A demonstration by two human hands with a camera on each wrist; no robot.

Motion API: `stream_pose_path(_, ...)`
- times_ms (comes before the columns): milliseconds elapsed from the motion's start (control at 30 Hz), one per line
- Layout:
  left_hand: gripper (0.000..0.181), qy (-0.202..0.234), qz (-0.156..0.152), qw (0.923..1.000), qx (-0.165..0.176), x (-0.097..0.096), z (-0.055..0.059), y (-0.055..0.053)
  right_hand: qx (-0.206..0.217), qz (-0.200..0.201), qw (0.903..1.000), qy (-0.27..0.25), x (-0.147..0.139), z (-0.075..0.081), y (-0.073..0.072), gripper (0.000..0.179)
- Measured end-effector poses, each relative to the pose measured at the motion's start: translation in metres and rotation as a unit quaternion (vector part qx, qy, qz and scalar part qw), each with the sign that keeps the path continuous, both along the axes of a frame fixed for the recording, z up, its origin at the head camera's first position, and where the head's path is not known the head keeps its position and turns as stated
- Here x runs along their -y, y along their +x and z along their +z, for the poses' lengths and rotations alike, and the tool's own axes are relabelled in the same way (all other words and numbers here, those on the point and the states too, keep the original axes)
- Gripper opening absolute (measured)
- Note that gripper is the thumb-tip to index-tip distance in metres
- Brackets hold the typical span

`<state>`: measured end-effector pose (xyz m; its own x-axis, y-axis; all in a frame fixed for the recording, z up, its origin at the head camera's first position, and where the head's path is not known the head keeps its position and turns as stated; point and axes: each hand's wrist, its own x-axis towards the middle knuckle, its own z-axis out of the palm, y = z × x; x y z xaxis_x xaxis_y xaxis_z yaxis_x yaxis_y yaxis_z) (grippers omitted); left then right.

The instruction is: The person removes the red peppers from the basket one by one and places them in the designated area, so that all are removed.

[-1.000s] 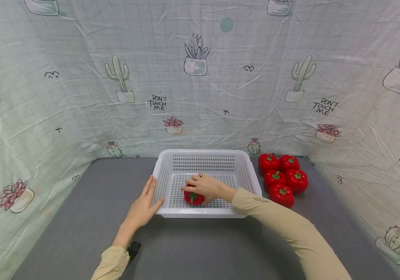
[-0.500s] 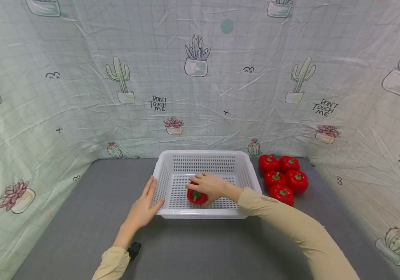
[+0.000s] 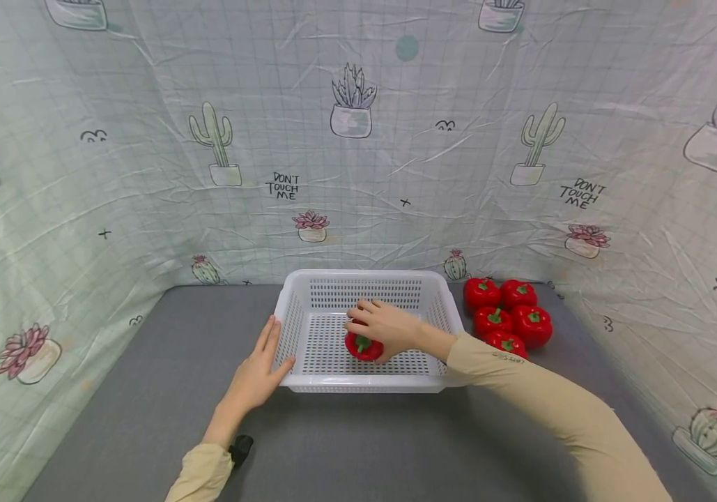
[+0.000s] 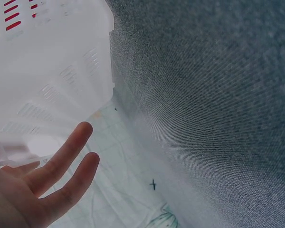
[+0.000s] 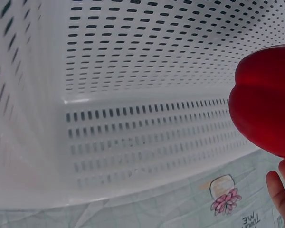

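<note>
My right hand [image 3: 391, 328] grips a glossy red bell pepper [image 3: 364, 347] with a green stem, over the floor of a white perforated plastic basket [image 3: 364, 381]. In the right wrist view the pepper [image 5: 263, 102] fills the right edge, with fingertips [image 5: 277, 190] below it. My left hand [image 3: 254, 375] rests on the basket's left rim, fingers extended along the side and thumb by the front corner. The left wrist view shows two straight fingers [image 4: 69, 159] beside the basket's outer wall [image 4: 52, 71].
Several more red bell peppers [image 3: 532, 325] stand in a cluster on the grey table [image 3: 358, 446], right of the basket. My right sleeve [image 3: 540, 397] passes in front of the nearest one. A cactus-print cloth [image 3: 408, 160] hangs behind and on both sides.
The right hand has moved right and slightly away from me within the basket, taking the bell pepper with it. The left hand and the basket have stayed in place.
</note>
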<state>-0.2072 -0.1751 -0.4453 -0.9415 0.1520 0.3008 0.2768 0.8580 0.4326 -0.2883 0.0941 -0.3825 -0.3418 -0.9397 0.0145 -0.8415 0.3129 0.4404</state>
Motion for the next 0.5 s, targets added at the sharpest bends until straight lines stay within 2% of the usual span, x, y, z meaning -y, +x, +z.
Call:
stream_pose_path(267, 0.071, 0.001, -0.002, 1.0000, -0.001, 0.000, 0.000, 0.001, -0.037, 0.014, 0.9989, -0.023, -0.020, 0.015, 0.006, 0.077)
stream_pose_path(500, 0.072, 0.003, 0.000, 1.0000, 0.001, 0.000, 0.001, 0.001, -0.059, 0.001, 0.9972, -0.045, -0.040, 0.020, 0.013, 0.082)
